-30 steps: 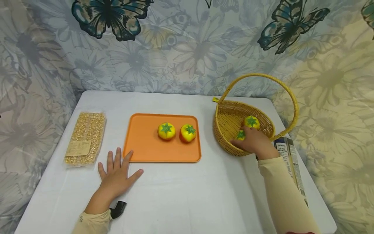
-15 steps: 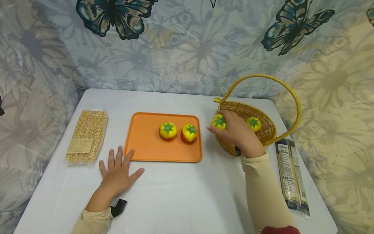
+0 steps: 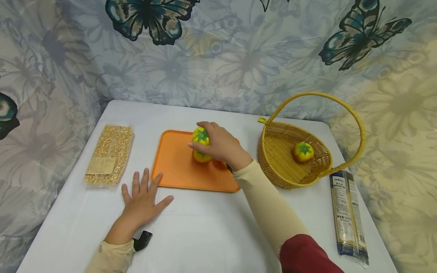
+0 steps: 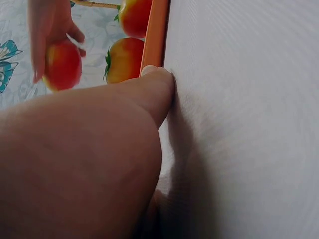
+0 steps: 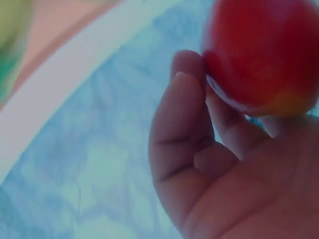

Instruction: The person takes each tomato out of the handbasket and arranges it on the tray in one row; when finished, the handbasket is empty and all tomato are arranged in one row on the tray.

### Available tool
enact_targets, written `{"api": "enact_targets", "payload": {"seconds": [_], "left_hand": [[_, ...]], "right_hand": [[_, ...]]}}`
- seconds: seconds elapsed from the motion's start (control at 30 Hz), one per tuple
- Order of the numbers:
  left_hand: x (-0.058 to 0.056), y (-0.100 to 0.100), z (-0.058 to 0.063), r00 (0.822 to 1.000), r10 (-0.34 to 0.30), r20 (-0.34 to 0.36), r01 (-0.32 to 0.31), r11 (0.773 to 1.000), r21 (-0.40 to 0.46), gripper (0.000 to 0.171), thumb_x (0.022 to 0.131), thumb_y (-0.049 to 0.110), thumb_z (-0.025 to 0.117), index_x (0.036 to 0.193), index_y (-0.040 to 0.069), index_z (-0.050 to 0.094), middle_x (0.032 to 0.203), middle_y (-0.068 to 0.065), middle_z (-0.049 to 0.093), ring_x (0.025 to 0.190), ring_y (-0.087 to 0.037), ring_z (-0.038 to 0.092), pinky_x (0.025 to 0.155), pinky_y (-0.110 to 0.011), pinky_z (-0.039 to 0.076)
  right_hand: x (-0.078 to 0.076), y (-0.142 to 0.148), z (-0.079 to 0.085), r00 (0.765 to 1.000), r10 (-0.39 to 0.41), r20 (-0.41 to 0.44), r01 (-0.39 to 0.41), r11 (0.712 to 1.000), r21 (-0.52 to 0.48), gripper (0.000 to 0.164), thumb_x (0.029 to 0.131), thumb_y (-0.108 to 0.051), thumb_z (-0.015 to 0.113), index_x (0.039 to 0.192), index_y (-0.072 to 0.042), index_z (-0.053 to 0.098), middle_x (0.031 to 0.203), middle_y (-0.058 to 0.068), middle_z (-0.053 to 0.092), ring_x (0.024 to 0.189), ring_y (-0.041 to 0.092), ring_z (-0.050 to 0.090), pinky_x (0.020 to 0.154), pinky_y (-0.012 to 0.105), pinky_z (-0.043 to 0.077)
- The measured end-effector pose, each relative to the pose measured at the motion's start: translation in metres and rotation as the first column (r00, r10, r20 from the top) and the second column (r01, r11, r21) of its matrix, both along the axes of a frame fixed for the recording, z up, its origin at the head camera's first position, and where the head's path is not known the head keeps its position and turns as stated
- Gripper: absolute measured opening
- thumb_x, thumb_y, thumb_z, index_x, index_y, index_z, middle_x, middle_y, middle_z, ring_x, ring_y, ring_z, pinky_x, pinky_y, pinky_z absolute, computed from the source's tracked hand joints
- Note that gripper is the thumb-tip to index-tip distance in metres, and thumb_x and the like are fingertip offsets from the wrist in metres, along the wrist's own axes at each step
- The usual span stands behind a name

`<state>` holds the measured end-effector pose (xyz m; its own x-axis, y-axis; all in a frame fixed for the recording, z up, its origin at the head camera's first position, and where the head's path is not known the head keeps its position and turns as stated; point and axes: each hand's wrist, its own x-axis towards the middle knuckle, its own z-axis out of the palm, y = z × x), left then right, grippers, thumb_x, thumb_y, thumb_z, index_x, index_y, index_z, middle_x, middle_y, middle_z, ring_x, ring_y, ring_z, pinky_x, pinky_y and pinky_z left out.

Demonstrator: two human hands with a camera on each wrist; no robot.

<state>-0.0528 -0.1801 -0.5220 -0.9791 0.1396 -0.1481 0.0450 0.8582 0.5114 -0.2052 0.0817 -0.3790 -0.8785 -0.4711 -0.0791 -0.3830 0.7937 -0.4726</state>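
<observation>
The right hand point(image 3: 222, 145) grips a fruit point(image 3: 200, 135) between thumb and curled fingers above the tray point(image 3: 175, 170), the left hand point(image 3: 141, 206) spread at its corner.

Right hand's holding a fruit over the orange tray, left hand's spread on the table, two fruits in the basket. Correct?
Count's off: head view shows one fruit in the basket, not two. Right hand holding another fruit over the orange tray, left hand spread on the table: correct.

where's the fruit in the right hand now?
Head view: the held fruit is in the right hand, over the orange tray, left of the wicker basket. Left wrist view shows it apart from the tray's fruits.
</observation>
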Motion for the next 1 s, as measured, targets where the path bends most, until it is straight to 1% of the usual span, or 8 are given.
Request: {"api": "enact_targets", "payload": {"seconds": [0.1, 0.2, 0.33, 0.47, 0.63, 0.77, 0.87, 1.0], "left_hand": [[-0.002, 0.0, 0.001, 1.0, 0.001, 0.001, -0.001, 1.0, -0.009, 0.098, 0.099, 0.076, 0.05, 0.171, 0.016, 0.02, 0.174, -0.024, -0.016, 0.154, -0.045, -0.031, 0.108, -0.075, -0.026], [-0.004, 0.0, 0.001, 1.0, 0.004, -0.004, -0.004, 1.0, -0.017, 0.098, 0.099, 0.076, 0.05, 0.171, 0.016, 0.021, 0.174, -0.024, -0.015, 0.154, -0.045, -0.03, 0.108, -0.075, -0.026], [-0.004, 0.001, -0.003, 1.0, 0.007, -0.01, -0.008, 1.0, -0.015, 0.098, 0.099, 0.075, 0.052, 0.17, 0.016, 0.022, 0.174, -0.025, -0.013, 0.154, -0.046, -0.029, 0.108, -0.076, -0.024], [-0.002, 0.0, -0.003, 1.0, 0.012, -0.008, -0.012, 1.0, -0.01, 0.097, 0.099, 0.075, 0.053, 0.17, 0.015, 0.023, 0.174, -0.026, -0.012, 0.155, -0.046, -0.028, 0.109, -0.077, -0.023], [-0.001, 0.001, -0.001, 1.0, 0.014, -0.001, -0.014, 1.0, -0.005, 0.096, 0.099, 0.074, 0.053, 0.17, 0.015, 0.024, 0.174, -0.026, -0.011, 0.155, -0.046, -0.028, 0.109, -0.077, -0.023], [-0.001, 0.002, 0.002, 1.0, 0.016, 0.004, -0.016, 1.0, -0.011, 0.096, 0.099, 0.074, 0.052, 0.17, 0.016, 0.024, 0.174, -0.026, -0.011, 0.155, -0.047, -0.027, 0.109, -0.077, -0.022], [-0.001, 0.002, 0.003, 1.0, 0.018, -0.003, -0.018, 1.0, -0.013, 0.096, 0.1, 0.073, 0.053, 0.17, 0.015, 0.024, 0.174, -0.027, -0.011, 0.155, -0.048, -0.025, 0.109, -0.078, -0.021], [-0.001, 0.002, 0.002, 1.0, 0.019, -0.006, -0.019, 1.0, -0.01, 0.095, 0.1, 0.072, 0.055, 0.17, 0.015, 0.024, 0.174, -0.027, -0.01, 0.155, -0.048, -0.025, 0.109, -0.077, -0.021]], "right_hand": [[-0.008, -0.021, -0.012, 0.999, 0.041, -0.006, -0.041, 0.999, 0.005, 0.087, 0.096, -0.072, 0.063, 0.161, -0.018, 0.043, 0.152, 0.008, 0.052, 0.125, 0.029, 0.055, 0.102, 0.047, 0.05], [-0.013, -0.037, -0.026, 0.997, 0.075, -0.033, -0.073, 0.997, 0.039, 0.086, 0.097, -0.072, 0.061, 0.161, -0.019, 0.043, 0.153, 0.005, 0.053, 0.131, 0.031, 0.052, 0.108, 0.048, 0.047], [-0.013, -0.052, -0.045, 0.992, 0.1, -0.074, -0.091, 0.989, 0.119, 0.086, 0.097, -0.075, 0.057, 0.161, -0.02, 0.045, 0.155, 0.001, 0.054, 0.135, 0.032, 0.051, 0.113, 0.048, 0.043], [-0.01, -0.061, -0.06, 0.989, 0.121, -0.084, -0.105, 0.979, 0.176, 0.087, 0.097, -0.077, 0.053, 0.161, -0.02, 0.045, 0.158, 0.0, 0.053, 0.141, 0.032, 0.049, 0.116, 0.053, 0.038], [-0.008, -0.064, -0.072, 0.987, 0.13, -0.097, -0.102, 0.962, 0.253, 0.087, 0.097, -0.078, 0.051, 0.161, -0.02, 0.045, 0.158, 0.001, 0.053, 0.142, 0.032, 0.048, 0.118, 0.055, 0.032], [-0.008, -0.063, -0.08, 0.981, 0.139, -0.132, -0.092, 0.945, 0.314, 0.086, 0.098, -0.079, 0.048, 0.162, -0.021, 0.044, 0.157, 0.0, 0.054, 0.14, 0.031, 0.049, 0.118, 0.054, 0.033], [-0.009, -0.061, -0.083, 0.978, 0.142, -0.154, -0.083, 0.938, 0.337, 0.086, 0.099, -0.079, 0.045, 0.162, -0.02, 0.043, 0.157, 0.001, 0.053, 0.139, 0.031, 0.05, 0.116, 0.054, 0.034], [-0.011, -0.055, -0.085, 0.979, 0.132, -0.158, -0.071, 0.935, 0.347, 0.087, 0.1, -0.08, 0.04, 0.162, -0.019, 0.043, 0.157, 0.001, 0.054, 0.137, 0.032, 0.052, 0.116, 0.053, 0.035]]}}
